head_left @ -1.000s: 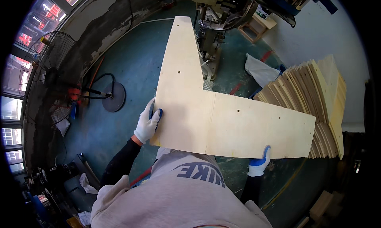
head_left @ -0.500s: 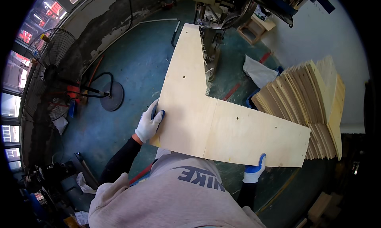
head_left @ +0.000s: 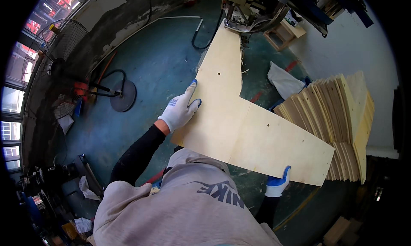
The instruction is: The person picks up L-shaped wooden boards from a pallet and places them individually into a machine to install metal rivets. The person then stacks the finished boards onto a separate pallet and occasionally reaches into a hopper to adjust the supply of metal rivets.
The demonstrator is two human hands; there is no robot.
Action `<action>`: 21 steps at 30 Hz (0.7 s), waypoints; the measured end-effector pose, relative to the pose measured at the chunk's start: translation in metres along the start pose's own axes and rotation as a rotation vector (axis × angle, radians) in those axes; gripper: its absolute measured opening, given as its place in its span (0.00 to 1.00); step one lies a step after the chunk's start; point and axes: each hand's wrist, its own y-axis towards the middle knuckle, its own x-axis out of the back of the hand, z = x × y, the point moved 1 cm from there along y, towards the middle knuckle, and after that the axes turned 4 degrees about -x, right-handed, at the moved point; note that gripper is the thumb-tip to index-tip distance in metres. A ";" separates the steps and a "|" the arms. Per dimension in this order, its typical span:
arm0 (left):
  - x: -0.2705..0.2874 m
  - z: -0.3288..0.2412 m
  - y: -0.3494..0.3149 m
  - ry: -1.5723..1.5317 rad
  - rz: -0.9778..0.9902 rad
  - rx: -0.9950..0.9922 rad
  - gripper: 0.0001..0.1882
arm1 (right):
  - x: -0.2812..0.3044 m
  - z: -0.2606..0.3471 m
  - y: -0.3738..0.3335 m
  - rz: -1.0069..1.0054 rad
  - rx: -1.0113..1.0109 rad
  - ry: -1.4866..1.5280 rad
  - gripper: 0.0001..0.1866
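A large L-shaped plywood panel [head_left: 218,109] with a few small drilled holes lies across in front of my body. Its narrow far end reaches under the head of a machine [head_left: 239,21]. At the panel's left edge is my left hand [head_left: 180,111], in a white glove with blue fingertips. Its thumb and forefinger show over the wood, while the other fingers are partly hidden. My right hand [head_left: 278,184], gloved alike, grips the near edge towards the right end, with the blue thumb on top and the fingers hidden beneath.
To the right stands a tall stack of similar plywood pieces [head_left: 334,126], with a white sack [head_left: 284,81] behind it. A fan [head_left: 60,66] and its round base [head_left: 123,97] stand on the left. A small wooden box [head_left: 280,35] sits beyond the machine.
The panel has moved away from me and a little right, its far end now under the machine head. My left hand has moved forward and right with it; my right hand has barely shifted.
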 end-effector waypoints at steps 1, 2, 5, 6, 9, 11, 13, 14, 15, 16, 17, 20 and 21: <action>0.001 -0.001 0.009 0.053 0.022 -0.009 0.35 | -0.004 0.003 0.003 -0.002 -0.010 -0.009 0.27; 0.006 -0.009 0.014 0.070 0.095 0.083 0.36 | -0.007 0.004 0.002 -0.003 -0.001 -0.020 0.27; 0.004 -0.009 0.019 0.080 0.134 0.151 0.36 | -0.013 0.004 0.004 -0.004 0.000 -0.050 0.26; 0.004 -0.007 0.019 0.077 0.117 0.138 0.36 | -0.013 0.005 0.006 -0.003 -0.012 -0.059 0.26; 0.008 -0.017 0.020 0.108 0.162 0.171 0.36 | -0.015 0.007 0.002 -0.031 -0.022 -0.065 0.26; 0.008 -0.013 0.021 0.094 0.145 0.158 0.36 | -0.021 0.005 -0.003 -0.055 -0.006 -0.067 0.26; 0.008 -0.011 0.020 0.065 0.132 0.159 0.36 | -0.025 0.004 -0.006 -0.087 0.015 -0.088 0.26; 0.009 -0.012 0.020 0.042 0.127 0.167 0.36 | -0.026 0.005 -0.006 -0.078 0.005 -0.071 0.26; 0.009 -0.013 0.019 0.019 0.122 0.174 0.36 | -0.027 0.005 -0.005 -0.069 -0.004 -0.054 0.26; 0.009 -0.012 0.018 0.029 0.120 0.171 0.36 | -0.027 0.006 -0.006 -0.060 -0.013 -0.037 0.26; 0.008 -0.012 0.017 0.038 0.117 0.167 0.36 | -0.023 0.004 -0.007 -0.055 0.003 -0.029 0.26; 0.014 -0.028 0.024 0.023 0.175 0.245 0.36 | -0.020 0.001 -0.004 -0.030 0.054 -0.016 0.27; 0.016 -0.032 0.025 0.010 0.210 0.294 0.36 | -0.019 0.004 -0.004 -0.025 0.060 -0.022 0.27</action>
